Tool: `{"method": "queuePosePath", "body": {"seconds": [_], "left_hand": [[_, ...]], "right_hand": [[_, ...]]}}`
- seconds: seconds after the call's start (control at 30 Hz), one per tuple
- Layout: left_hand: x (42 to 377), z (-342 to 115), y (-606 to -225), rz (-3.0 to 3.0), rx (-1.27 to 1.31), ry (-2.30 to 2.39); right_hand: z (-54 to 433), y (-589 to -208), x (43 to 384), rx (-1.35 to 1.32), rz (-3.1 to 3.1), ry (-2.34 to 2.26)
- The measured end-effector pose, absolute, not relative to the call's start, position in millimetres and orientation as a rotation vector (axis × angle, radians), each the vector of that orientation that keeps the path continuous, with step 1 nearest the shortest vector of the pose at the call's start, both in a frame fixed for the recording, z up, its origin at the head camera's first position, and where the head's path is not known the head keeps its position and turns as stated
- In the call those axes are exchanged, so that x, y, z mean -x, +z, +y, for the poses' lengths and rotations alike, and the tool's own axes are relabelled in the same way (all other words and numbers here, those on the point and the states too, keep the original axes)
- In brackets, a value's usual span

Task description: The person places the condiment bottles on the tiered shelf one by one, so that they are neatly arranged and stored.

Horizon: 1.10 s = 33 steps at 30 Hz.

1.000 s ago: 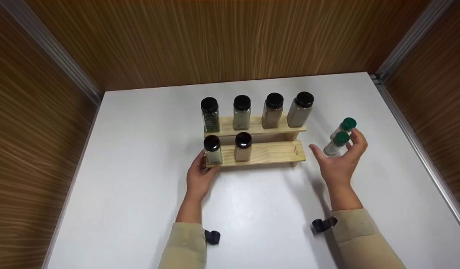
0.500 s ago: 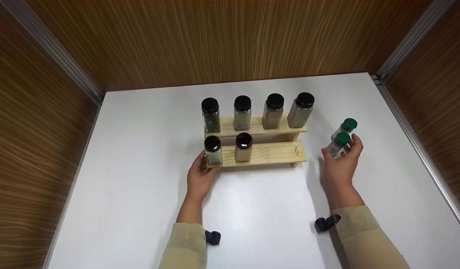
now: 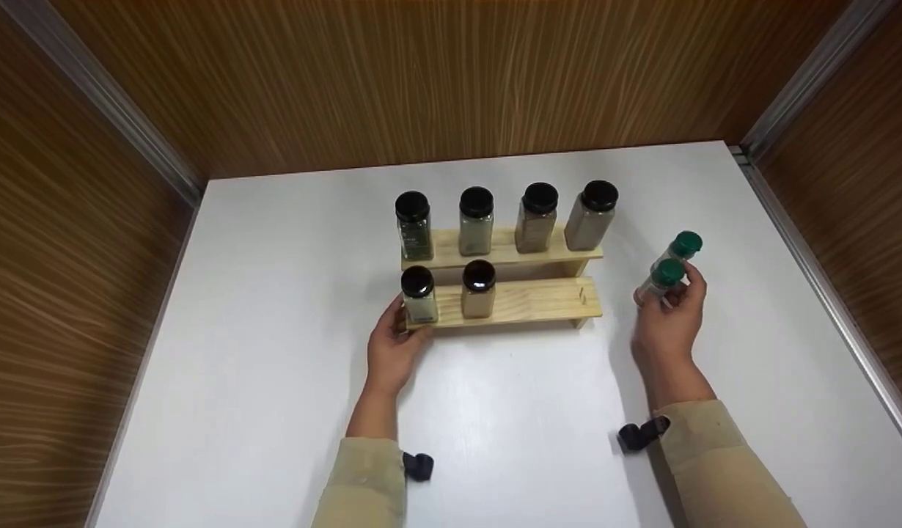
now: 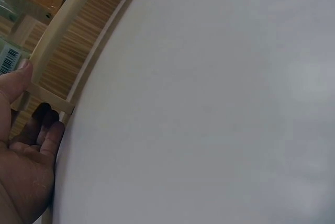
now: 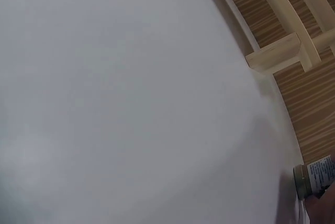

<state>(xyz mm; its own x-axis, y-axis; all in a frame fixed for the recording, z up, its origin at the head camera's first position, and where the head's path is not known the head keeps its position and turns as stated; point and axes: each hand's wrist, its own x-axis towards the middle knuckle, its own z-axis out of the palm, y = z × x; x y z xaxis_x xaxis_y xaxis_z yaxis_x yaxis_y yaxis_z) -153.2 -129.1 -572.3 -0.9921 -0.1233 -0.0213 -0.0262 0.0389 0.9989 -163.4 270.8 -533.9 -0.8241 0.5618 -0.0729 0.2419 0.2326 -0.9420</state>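
Note:
A two-step wooden spice rack [image 3: 535, 301] stands mid-table with black-capped spice jars on both steps. My left hand [image 3: 389, 359] grips the left end of its lower step, beside a jar of pale contents [image 3: 421, 308]; in the left wrist view the thumb lies at the step's edge, fingers beneath. To the right of the rack, my right hand [image 3: 669, 330] holds the nearer of two green-capped spice jars [image 3: 668, 273], thumb on its near side and fingers on its far right. In the right wrist view only this jar's base and label [image 5: 320, 174] and part of the thumb show.
The second green-capped jar [image 3: 687, 244] stands just behind the held one. Several jars line the upper step, including a tall grey-brown one [image 3: 592, 220] at its right end. The lower step's right half is bare wood with a small peg [image 3: 581, 295]. Wood-grain walls [image 3: 451, 81] enclose the white table [image 3: 275, 293].
My right hand's thumb and fingers have closed from a wide spread onto the nearer green-capped jar. The left hand stays on the rack.

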Motion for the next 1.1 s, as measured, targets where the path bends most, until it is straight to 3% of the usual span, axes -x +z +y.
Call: {"method": "queuePosePath", "body": {"seconds": [0.33,0.7,1.1], "left_hand": [[153,-128,-570,-2.191,-0.129,-2.113],[154,-127,-572,-2.19,-0.124,-2.098],[156,-126,-573,-2.203,-0.128,-2.09]], "right_hand": [[271,-543,161,0.604,-2.255,1.463],[271,-550,159,0.622,-2.201,1.439],[249,-531,145,0.454,-2.166,1.517]]}}
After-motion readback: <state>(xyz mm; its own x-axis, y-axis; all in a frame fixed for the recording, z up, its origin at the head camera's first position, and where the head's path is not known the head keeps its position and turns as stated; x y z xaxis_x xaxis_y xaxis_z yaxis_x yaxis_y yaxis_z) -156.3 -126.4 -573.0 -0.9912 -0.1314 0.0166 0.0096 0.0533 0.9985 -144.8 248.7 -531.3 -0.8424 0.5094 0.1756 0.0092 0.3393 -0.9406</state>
